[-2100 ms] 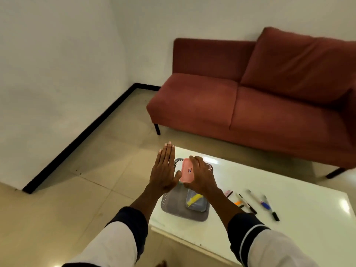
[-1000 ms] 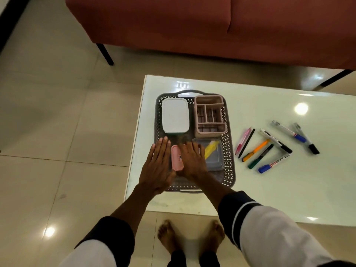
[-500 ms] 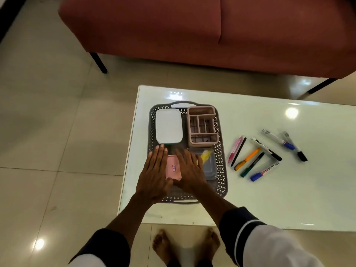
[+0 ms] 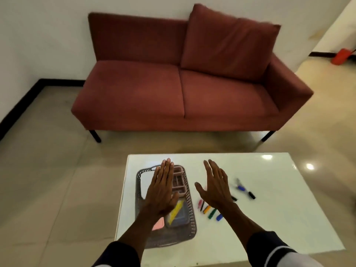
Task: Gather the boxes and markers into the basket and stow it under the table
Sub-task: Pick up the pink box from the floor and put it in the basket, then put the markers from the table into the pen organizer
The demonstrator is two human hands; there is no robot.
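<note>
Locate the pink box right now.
Head view: pink box lies in the basket, near-left corner, beside the clear box, partly under the left hand's wrist.

Grey perforated basket (image 4: 191, 222) on glossy white table (image 4: 269, 209); pink box (image 4: 159, 224); dusty-pink divided organiser (image 4: 179, 181); pink, orange, green, blue markers (image 4: 210, 211); rust-red sofa (image 4: 183, 74); beige floor tiles (image 4: 57, 170).

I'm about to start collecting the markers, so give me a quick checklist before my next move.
1. Right hand free: ok, open, above the markers.
2. Left hand free: ok, open, over the basket.
3. Boxes in basket: ok, pink box, clear box, divided organiser inside.
4. Markers gathered: not ok, all on the table.
5. Room left in basket: cannot tell, left hand hides part.
</note>
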